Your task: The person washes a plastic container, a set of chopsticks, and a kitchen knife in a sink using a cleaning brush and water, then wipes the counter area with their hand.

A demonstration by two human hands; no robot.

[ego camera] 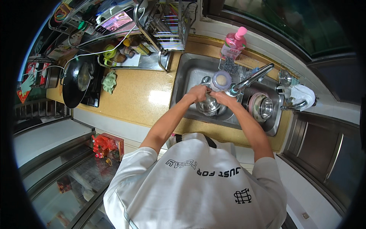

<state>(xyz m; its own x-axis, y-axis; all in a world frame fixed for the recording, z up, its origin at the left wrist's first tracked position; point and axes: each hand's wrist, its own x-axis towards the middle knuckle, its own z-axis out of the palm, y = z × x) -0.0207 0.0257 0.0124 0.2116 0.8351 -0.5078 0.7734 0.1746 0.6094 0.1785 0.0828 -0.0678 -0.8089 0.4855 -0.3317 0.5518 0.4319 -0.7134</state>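
Observation:
My left hand (198, 93) and my right hand (224, 98) meet over the left basin of the stainless steel sink (188, 67). Their fingers are closed at the far edge of a shiny metal bowl (208, 106), which looks wet and lies low in the basin. My fingers partly hide its rim. Just beyond them stands a translucent, purple-tinted round container (221, 80) with something pale inside. A metal ladle or spoon head (205, 79) shows past my left hand. The chrome faucet (251, 77) reaches over the sink beside my right hand.
Stacked bowls (254, 106) and a small metal bowl (266, 108) sit in the right basin. A pink pump bottle (234, 43) and steel wool (230, 65) are behind the sink. Leftward are a green cloth (109, 82), a wok (75, 83) and a metal rack (160, 61).

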